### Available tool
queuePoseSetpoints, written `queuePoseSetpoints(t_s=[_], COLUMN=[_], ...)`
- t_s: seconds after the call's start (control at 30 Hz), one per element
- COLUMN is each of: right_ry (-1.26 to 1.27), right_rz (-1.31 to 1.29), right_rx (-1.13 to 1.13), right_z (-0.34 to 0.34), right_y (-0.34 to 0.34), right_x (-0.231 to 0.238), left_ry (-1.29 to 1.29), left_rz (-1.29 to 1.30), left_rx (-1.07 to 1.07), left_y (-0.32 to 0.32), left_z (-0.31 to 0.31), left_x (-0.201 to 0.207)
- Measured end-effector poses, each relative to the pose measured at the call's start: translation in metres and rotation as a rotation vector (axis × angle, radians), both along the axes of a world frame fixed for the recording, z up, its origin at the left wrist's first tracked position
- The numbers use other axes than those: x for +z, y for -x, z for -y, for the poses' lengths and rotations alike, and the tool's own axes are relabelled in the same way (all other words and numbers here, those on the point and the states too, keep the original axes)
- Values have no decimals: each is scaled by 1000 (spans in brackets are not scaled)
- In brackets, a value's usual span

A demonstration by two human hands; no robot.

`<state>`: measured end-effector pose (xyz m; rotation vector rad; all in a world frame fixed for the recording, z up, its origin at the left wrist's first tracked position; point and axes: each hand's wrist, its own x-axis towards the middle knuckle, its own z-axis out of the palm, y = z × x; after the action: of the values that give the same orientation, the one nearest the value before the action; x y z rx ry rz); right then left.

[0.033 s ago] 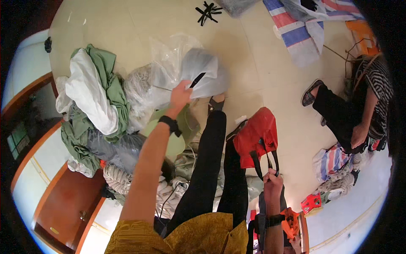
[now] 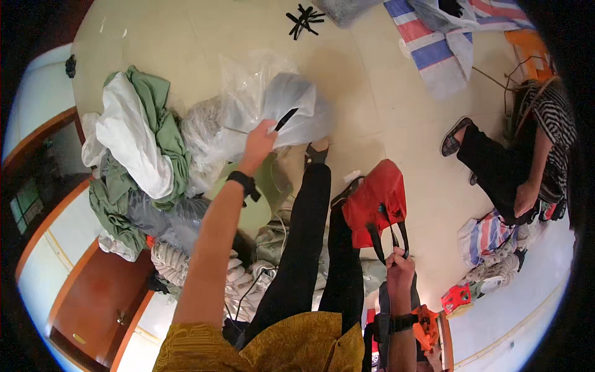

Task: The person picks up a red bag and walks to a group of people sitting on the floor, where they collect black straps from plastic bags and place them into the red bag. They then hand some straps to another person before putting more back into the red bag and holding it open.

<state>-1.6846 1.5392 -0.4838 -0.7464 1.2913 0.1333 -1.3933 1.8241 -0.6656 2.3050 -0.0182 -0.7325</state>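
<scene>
My left hand (image 2: 259, 144) is closed on a narrow black strip (image 2: 286, 118), which sticks out past the fingers over a translucent plastic bag (image 2: 304, 127). Below that hand stands a pale green bucket (image 2: 257, 208), partly covered by my forearm. On the right, my right hand (image 2: 400, 266) grips the black handles of a red bag (image 2: 374, 195), which lies against my lower leg. What the red bag holds cannot be seen.
Green and white cloth (image 2: 133, 136) is heaped at the left. Several black strips (image 2: 304, 22) lie on the floor ahead. Another person (image 2: 527, 161) sits at the right, near a striped woven bag (image 2: 489, 239). Pale coiled bundles (image 2: 170, 260) lie beside my legs.
My left hand has shifted slightly left and down with the black strip. The red bag has moved a little, while my right hand stays on its handles.
</scene>
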Motion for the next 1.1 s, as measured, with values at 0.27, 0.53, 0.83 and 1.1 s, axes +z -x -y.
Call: queuePoseSetpoints(t_s=[0.27,0.53,0.83,1.1], right_ry=[103,139,111,95], right_rz=[-20,-40,31,149], right_rx=[-14,-95,-178,-386], right_z=[5,4,-6,-16], right_y=[36,48,39,47], right_x=[5,12,42,75], left_ry=[-335,-488,-226,-28], left_rz=[-163,-78,109,-45], left_rx=[-387,-456,-674,-776], left_y=[17,52,32,42], left_z=[-51,-42,-30,28], left_x=[41,23,60,103])
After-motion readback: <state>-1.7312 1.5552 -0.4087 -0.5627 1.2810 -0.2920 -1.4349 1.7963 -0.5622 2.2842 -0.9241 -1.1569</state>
